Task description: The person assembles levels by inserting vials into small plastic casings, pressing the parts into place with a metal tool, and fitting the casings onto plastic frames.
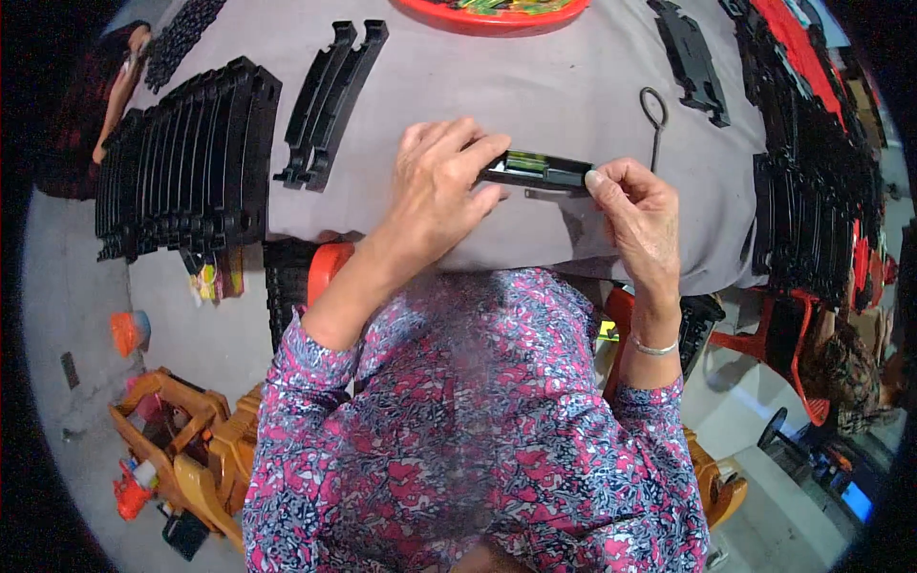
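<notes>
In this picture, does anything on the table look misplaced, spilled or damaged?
Nothing clearly stands out. The left hand and right hand hold a dark case between them. One black part lies separately near the looped metal rod, only mildly odd; I see no spill or damage.

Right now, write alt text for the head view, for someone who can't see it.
A person's left hand and right hand hold a slim black part showing green inside, over a grey cloth-covered table. Long black parts line the left side; a round red basin sits farther back.
</notes>
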Motion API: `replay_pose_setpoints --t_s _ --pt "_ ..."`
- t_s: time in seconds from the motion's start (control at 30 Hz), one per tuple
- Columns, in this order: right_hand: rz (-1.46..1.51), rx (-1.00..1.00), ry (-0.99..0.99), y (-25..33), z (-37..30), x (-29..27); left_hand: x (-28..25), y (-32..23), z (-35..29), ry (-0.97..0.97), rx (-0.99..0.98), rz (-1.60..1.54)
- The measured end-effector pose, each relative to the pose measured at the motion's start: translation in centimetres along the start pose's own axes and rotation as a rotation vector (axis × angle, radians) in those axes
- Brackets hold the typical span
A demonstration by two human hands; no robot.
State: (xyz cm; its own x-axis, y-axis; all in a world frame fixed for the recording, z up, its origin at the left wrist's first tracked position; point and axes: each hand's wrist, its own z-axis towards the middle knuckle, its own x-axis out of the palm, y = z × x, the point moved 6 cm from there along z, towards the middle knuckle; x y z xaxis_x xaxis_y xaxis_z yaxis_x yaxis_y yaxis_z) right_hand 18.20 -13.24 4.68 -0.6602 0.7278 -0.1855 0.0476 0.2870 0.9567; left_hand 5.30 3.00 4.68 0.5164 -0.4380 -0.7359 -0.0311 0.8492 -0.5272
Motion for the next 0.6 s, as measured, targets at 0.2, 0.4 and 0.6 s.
replay_pose_setpoints --t_s 0.2,0.4,0.6 --pt "-0.172 -0.034 -0.034 -0.7 1.4 1.8 0.2 1.0 0.0 -0.002 -0.007 -0.040" --pt "-0.332 -0.054 -0.057 -0.9 2.0 2.6 0.6 1.2 0.1 0.051 -0.049 -0.143" --pt "-0.376 -0.035 -0.070 -0.5 2.2 2.9 0.6 1.3 0.1 0.017 -0.043 -0.153"
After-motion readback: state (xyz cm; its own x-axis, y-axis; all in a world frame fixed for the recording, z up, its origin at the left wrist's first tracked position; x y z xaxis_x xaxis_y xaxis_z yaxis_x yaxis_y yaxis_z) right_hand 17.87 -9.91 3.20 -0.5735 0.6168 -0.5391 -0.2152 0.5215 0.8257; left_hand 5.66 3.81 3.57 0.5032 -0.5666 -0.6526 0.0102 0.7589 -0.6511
